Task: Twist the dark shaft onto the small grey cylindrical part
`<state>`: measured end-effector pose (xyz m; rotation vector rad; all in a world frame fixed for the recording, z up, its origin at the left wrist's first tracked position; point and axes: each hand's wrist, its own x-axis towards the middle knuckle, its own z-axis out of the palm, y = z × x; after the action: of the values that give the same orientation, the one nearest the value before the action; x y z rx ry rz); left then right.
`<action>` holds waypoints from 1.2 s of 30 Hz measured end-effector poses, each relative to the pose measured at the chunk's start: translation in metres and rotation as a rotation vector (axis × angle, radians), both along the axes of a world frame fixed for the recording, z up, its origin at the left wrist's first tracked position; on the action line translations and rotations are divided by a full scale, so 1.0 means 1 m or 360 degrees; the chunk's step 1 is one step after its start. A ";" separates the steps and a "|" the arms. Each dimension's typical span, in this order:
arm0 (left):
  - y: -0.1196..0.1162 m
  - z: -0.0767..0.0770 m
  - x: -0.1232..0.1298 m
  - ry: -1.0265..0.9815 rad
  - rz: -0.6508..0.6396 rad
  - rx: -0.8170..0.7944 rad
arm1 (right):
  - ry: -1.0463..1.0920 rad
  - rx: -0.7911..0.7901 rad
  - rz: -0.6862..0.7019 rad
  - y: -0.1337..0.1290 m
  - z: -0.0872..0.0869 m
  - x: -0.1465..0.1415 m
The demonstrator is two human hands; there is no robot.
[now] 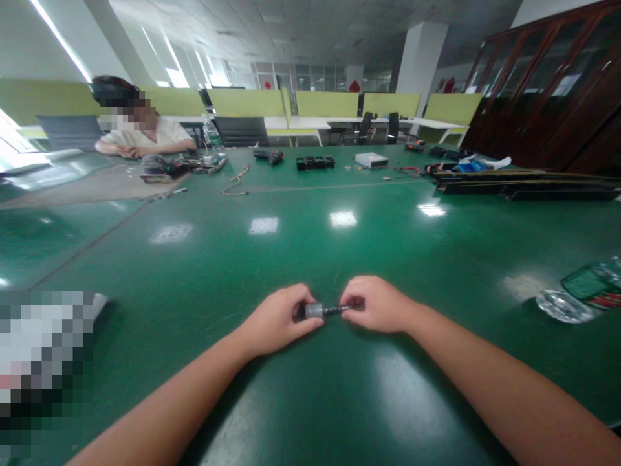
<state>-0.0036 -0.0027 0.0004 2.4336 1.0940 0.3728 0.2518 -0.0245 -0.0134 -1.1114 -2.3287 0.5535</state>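
Between my two hands, just above or on the green tabletop, lies a short rod-like piece (314,310), grey and cylindrical on the left and narrowing to a thin dark shaft on the right. My left hand (284,317) is closed around the thick grey end, thumb along the near side. Pinched fingers of my right hand (371,304) hold the tip of the thin shaft. Its exact kind is too small to tell, and both ends are partly hidden by my fingers.
A glossy green table (218,259) spreads out ahead. On the right lies a clear plastic bottle (582,291); at left is a pixelated pale object (43,343). Toward the far side are a black part (315,163), a white box (371,160), dark strips (524,184) and a seated person (145,133).
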 end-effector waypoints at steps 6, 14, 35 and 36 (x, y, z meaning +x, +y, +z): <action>0.000 0.000 0.000 -0.0013 -0.0004 -0.0014 | -0.0036 0.0024 -0.0013 0.001 -0.001 0.002; 0.000 0.001 0.000 -0.0003 -0.0005 -0.0010 | -0.0063 0.0016 -0.0026 0.001 0.001 0.004; -0.001 0.000 0.000 0.0007 0.0017 -0.0020 | -0.0161 0.0071 -0.0028 0.002 0.006 0.011; -0.001 0.000 0.000 0.0007 0.0016 -0.0018 | -0.0165 0.0064 -0.0036 0.002 0.006 0.011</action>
<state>-0.0040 -0.0034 0.0004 2.4207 1.1073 0.3639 0.2631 -0.0224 -0.0070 -1.1718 -2.4013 0.4489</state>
